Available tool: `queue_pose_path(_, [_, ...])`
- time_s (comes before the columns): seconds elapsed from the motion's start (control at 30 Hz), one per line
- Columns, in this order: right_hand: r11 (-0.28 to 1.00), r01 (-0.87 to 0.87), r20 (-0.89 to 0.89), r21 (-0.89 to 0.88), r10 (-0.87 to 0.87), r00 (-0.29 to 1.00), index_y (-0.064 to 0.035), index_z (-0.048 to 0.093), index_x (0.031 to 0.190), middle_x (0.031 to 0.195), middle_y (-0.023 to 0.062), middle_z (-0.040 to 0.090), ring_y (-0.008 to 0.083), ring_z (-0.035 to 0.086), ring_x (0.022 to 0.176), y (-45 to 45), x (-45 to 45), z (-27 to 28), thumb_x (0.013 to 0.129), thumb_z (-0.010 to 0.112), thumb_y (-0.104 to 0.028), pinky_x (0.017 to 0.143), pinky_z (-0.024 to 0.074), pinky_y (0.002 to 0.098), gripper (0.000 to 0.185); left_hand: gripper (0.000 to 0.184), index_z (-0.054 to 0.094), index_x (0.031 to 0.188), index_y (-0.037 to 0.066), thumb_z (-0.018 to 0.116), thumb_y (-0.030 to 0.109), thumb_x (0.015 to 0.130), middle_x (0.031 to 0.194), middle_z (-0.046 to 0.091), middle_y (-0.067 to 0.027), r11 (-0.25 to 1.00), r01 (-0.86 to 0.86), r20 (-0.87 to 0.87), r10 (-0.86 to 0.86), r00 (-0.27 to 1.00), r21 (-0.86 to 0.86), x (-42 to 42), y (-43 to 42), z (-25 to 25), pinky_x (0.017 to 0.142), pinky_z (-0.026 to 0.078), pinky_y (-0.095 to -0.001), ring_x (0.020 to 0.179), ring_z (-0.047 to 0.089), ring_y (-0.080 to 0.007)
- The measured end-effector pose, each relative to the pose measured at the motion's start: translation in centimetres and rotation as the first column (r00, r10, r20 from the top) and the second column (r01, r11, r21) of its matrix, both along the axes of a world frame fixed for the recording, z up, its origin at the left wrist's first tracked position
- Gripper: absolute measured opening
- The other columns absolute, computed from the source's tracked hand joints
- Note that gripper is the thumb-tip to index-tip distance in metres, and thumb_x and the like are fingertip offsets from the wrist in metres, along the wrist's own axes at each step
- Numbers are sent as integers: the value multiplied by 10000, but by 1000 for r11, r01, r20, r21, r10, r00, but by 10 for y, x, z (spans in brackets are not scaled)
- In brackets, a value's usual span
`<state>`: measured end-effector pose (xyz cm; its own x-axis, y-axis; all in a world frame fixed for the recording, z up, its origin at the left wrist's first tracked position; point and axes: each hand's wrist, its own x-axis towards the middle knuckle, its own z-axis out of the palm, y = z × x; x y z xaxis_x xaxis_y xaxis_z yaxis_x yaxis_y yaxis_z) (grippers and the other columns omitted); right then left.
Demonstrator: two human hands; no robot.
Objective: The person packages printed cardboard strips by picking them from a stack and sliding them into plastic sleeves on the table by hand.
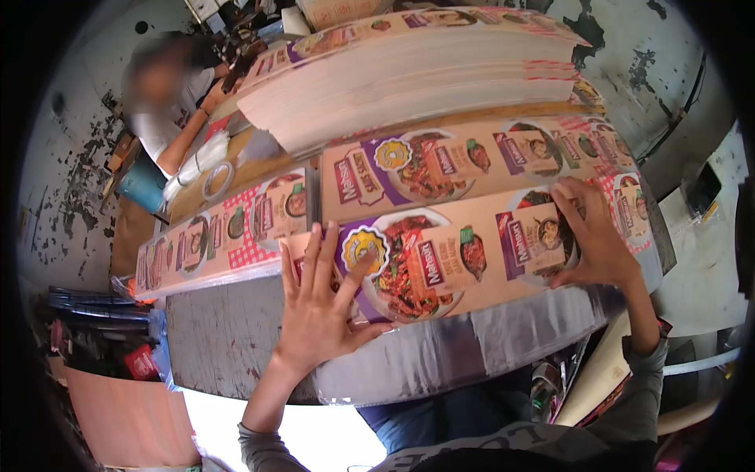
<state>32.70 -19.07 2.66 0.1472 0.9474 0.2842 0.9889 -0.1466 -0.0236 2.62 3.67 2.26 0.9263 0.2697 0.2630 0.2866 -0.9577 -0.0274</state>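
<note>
A long printed cardboard sheet (487,256) with food pictures lies in front of me, slightly tilted across the table. My left hand (322,295) rests flat on its left end, fingers spread. At the right end, my right hand (594,236) touches the sheet with thumb and fingers apart. Shiny clear plastic (448,350) covers the table's near edge below the sheet. Just beyond lies a stack of similar printed sheets (472,177). To the left of my left hand sits another printed stack (216,236).
A tall stack of printed sheets (417,90) stands at the back. A person (165,102) works at the far left, near a roll of tape (218,181) and a white bundle (197,161). The bare grey tabletop (224,322) shows at the near left.
</note>
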Motion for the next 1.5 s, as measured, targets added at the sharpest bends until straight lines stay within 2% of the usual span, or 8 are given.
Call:
queue_pose_path(0.17, [993,22,-110,112,-10,994,-33,342,1309,1173,186,354,361,351,1075,8,-1,-7,449,772,-552,925,285,469,1093,826,453,1244,139,680,574,579,1337,254,-276,1000,-2,12,2,1000,-11,5,-1,-2,1016,69,-591,1276,212,-431])
queue_pose_path(0.37, [984,-25,-163,176,54,985,-42,423,1213,1110,160,391,345,361,1054,9,1,-10,436,778,-551,894,307,456,994,879,452,1225,85,723,568,542,1126,387,-206,996,-74,70,70,995,44,5,-9,-8,834,308,-466,1000,402,-342])
queue_pose_path(0.83, [997,-17,-220,78,34,975,-74,529,903,864,79,435,265,427,832,11,6,-22,531,762,-467,694,326,359,589,383,577,842,54,752,326,638,706,472,-60,992,35,163,-15,987,-120,6,4,-21,630,330,-343,637,461,-226])
queue_pose_path(1.0, [991,-36,-197,132,62,978,-87,548,925,932,83,457,269,446,886,2,12,-27,521,782,-414,741,343,367,570,367,590,846,52,743,317,644,771,526,-64,998,55,140,-54,989,-4,-2,1,-18,630,345,-344,695,507,-216])
queue_pose_path(1.07, [981,-69,-157,181,98,983,-86,557,951,968,85,461,272,453,909,-6,15,-25,522,787,-396,768,352,372,577,434,610,924,41,742,334,632,860,559,-69,991,47,152,-27,988,-126,-7,-3,-14,694,377,-350,800,533,-222])
queue_pose_path(1.2, [1000,1,-342,25,7,940,-85,530,1091,1065,136,407,307,424,980,-24,5,-7,484,801,-426,845,353,390,747,642,583,1059,-7,718,430,609,972,555,-133,957,200,180,-163,970,-212,-25,-3,-11,769,426,-388,881,529,-269])
queue_pose_path(1.3, [996,42,-247,-81,-61,967,-71,483,1150,1079,176,371,344,386,1002,-30,2,-19,476,765,-542,863,338,424,869,691,557,1091,-16,752,384,563,1030,521,-145,960,94,114,-66,991,-262,-12,-16,-8,756,438,-396,912,510,-284])
queue_pose_path(1.5, [987,120,-209,111,-95,973,-39,479,1065,1031,158,399,341,399,963,-22,-5,-25,468,772,-531,844,330,437,828,693,526,1105,-5,784,309,544,1004,483,-150,972,36,99,-13,995,-233,-8,-20,-13,756,401,-411,885,480,-298])
